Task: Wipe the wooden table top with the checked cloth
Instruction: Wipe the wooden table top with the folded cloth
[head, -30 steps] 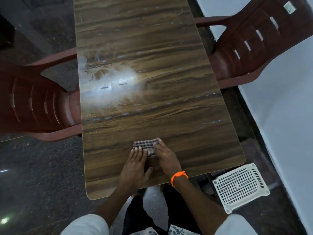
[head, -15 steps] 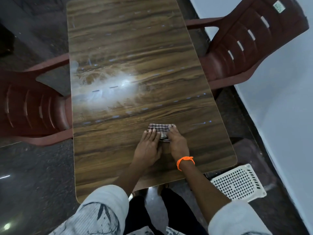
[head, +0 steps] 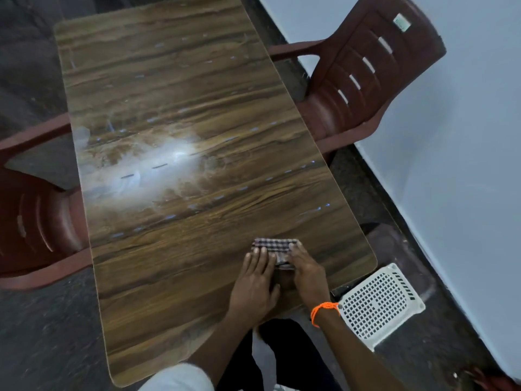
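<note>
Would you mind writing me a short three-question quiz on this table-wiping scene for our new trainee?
1. True or false: both the left hand and the right hand rest on the checked cloth.
2. Which wrist wears the orange thread band? A) left B) right C) both
3. Fill in: the white perforated stool stands on the floor by the wooden table top's near ____ corner.

Key
1. True: the fingers of both lie flat over the folded cloth, pressing it on the table.
2. B.
3. Right, beside the wall, below the maroon chair.
</note>
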Demonstrator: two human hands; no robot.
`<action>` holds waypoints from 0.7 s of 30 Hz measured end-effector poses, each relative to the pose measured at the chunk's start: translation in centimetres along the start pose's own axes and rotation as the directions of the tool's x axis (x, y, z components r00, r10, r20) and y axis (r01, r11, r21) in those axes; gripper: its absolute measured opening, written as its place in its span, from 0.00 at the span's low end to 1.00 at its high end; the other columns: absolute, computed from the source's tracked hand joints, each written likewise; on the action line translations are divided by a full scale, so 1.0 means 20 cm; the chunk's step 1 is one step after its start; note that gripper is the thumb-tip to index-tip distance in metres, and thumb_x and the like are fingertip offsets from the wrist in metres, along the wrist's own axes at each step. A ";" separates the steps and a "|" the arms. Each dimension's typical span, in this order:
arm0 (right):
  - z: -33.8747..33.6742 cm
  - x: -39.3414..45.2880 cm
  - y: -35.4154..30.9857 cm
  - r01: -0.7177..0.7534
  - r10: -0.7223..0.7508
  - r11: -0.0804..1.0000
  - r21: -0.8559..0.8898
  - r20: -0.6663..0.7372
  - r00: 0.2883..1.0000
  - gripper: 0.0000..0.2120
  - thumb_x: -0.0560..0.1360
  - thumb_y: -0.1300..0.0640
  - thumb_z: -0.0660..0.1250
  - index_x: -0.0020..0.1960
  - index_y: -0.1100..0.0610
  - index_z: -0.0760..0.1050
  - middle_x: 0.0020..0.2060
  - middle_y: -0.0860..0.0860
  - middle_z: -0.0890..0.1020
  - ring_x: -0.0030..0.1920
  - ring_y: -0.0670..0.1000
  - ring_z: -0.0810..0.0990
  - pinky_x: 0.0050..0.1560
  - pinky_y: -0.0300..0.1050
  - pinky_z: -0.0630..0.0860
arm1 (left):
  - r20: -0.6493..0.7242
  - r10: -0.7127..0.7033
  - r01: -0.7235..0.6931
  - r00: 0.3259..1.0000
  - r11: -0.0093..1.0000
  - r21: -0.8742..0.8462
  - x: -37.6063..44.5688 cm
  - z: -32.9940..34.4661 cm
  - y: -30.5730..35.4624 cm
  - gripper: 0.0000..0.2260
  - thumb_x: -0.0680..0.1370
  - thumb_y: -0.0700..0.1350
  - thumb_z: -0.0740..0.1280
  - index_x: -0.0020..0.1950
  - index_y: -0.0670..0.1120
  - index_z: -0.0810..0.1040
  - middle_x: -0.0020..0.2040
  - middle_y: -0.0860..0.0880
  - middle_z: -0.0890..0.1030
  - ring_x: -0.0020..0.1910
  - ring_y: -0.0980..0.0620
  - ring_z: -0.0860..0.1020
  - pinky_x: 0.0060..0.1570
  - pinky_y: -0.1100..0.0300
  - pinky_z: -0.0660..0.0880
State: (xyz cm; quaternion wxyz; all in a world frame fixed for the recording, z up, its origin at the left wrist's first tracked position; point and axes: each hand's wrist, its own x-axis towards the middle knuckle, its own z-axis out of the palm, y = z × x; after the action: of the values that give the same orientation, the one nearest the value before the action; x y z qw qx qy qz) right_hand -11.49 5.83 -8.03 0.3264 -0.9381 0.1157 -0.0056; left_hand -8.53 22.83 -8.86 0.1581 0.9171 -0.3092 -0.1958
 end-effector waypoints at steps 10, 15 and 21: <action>-0.01 0.43 -0.03 -0.024 0.024 0.999 -0.023 -0.010 1.000 0.16 0.69 0.75 0.64 0.54 0.66 0.80 0.61 0.62 0.78 0.66 0.62 0.73 0.66 0.55 0.71 | -0.100 -0.007 0.013 0.995 0.998 0.058 0.35 -0.08 -0.11 0.30 0.83 0.58 0.56 0.81 0.43 0.59 0.81 0.41 0.60 0.81 0.45 0.55 0.80 0.47 0.46; 0.00 0.29 -0.01 0.079 -0.077 0.996 -0.032 0.059 0.995 0.19 0.68 0.76 0.64 0.57 0.65 0.80 0.61 0.61 0.78 0.66 0.62 0.73 0.63 0.55 0.74 | -0.125 -0.029 0.035 0.992 0.998 0.046 0.17 0.01 -0.12 0.32 0.83 0.59 0.57 0.81 0.43 0.59 0.81 0.42 0.60 0.82 0.47 0.50 0.80 0.45 0.51; -0.10 0.05 0.18 -0.062 0.062 0.998 -0.001 -0.049 0.997 0.19 0.70 0.74 0.67 0.58 0.62 0.80 0.62 0.56 0.79 0.67 0.55 0.73 0.65 0.49 0.72 | -0.019 0.052 -0.050 0.998 0.997 0.054 0.20 0.09 0.10 0.31 0.83 0.61 0.55 0.81 0.44 0.61 0.81 0.43 0.59 0.82 0.49 0.47 0.80 0.46 0.48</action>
State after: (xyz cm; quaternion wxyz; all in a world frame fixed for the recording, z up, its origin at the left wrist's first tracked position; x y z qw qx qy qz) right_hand -11.53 1.62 -8.65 0.3221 -0.9341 0.1528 -0.0183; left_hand -7.31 18.51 -10.71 0.1417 0.9148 -0.3360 -0.1738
